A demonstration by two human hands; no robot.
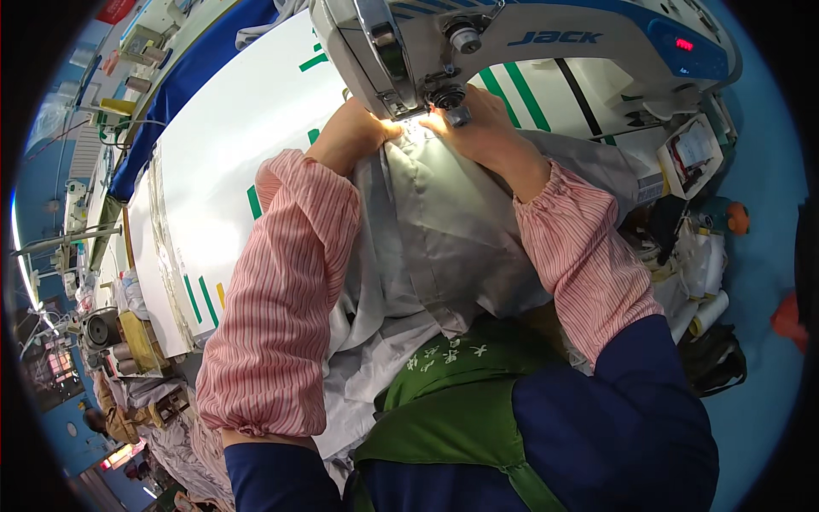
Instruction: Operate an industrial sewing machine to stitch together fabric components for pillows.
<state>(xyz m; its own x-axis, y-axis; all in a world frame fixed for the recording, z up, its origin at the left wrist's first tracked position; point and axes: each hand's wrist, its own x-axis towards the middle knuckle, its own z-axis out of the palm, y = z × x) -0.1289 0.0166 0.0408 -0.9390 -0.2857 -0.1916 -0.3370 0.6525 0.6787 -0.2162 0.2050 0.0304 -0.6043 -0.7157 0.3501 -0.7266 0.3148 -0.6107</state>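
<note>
A piece of light grey fabric point(444, 218) runs under the head of a white and blue sewing machine point(358, 51) and hangs down over my lap. My left hand point(351, 135) grips the fabric just left of the lit needle area, its thumb pointing in toward the needle. On the other side, my right hand point(486, 128) holds the fabric close to the presser foot, partly behind the machine's head. Both hands are closed on the cloth, though most of their fingertips are hidden. A seam line runs down the fabric between my hands.
The white sewing table point(213, 162) carries green, black and yellow stripes. At the right stands an open white box point(691, 158) with small items, above thread cones and white rolls point(708, 314). Blue cloth point(183, 85) lies along the far left edge. Other machines and piled garments fill the left background.
</note>
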